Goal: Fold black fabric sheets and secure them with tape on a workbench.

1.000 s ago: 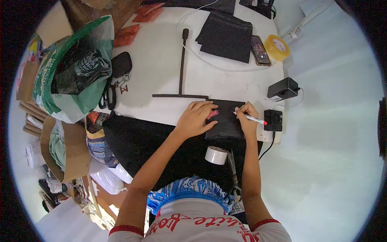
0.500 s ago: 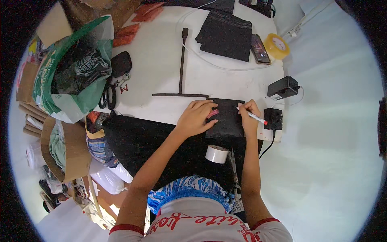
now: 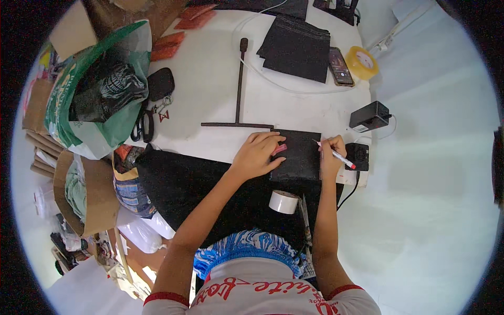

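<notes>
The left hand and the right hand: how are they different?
The left hand lies opened out, partly on the black square; the right hand is curled at its right edge. The right hand grips a white pen, while the left hand has a pink thing between thumb and fingers. Both are bare.

On the white tabletop, far right, a rectangular smartphone with a lit screen lies just beside a translucent yellow roll of packing tape. Nearer, at the right edge, stands a black rectangular power adapter with a white lead. At left, a black rounded case lies near black loop-handled scissors. Flat orange-red packets lie beyond. Left of the case stands a green-and-white plastic bag with black contents. Below it, an open brown cardboard box holds pale green cloth.
</notes>
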`<state>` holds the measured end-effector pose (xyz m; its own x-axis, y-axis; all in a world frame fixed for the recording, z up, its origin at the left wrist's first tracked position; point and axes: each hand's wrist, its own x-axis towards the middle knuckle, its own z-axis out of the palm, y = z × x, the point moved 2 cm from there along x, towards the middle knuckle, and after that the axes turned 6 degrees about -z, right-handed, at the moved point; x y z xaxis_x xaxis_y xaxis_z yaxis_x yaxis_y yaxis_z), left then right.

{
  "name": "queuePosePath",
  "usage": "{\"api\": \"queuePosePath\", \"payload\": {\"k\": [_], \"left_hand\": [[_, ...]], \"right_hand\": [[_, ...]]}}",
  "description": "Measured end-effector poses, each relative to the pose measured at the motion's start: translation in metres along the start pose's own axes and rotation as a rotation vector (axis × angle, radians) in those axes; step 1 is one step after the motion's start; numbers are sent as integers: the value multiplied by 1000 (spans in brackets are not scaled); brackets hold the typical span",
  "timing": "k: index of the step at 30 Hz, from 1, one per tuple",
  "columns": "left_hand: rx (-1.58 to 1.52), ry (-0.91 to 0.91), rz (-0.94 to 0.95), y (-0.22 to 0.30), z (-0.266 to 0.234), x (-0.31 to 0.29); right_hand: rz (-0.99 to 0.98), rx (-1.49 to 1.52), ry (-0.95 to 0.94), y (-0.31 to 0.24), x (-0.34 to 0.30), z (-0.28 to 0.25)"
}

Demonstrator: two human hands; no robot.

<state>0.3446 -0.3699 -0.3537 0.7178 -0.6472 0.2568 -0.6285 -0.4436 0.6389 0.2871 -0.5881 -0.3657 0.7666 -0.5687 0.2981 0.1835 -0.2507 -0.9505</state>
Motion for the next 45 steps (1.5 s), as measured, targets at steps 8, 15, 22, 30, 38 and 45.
{"api": "queuePosePath", "payload": {"k": [8, 15, 22, 30, 38, 45], "left_hand": [[22, 5, -2, 0, 2, -3], [6, 27, 7, -1, 4, -4], [65, 57, 56, 3, 2, -3], [216, 298, -647, 57, -6, -27], [-328, 173, -566, 53, -51, -58], [-350, -272, -479, 76, -218, -88]], "right_hand": [[-3, -46, -58, 3, 0, 0], [-8, -135, -10, 5, 0, -2], [-5, 174, 124, -1, 1, -9], [82, 171, 286, -18, -20, -3], [-5, 362, 285, -38, -49, -6], [2, 421, 235, -52, -47, -11]]}}
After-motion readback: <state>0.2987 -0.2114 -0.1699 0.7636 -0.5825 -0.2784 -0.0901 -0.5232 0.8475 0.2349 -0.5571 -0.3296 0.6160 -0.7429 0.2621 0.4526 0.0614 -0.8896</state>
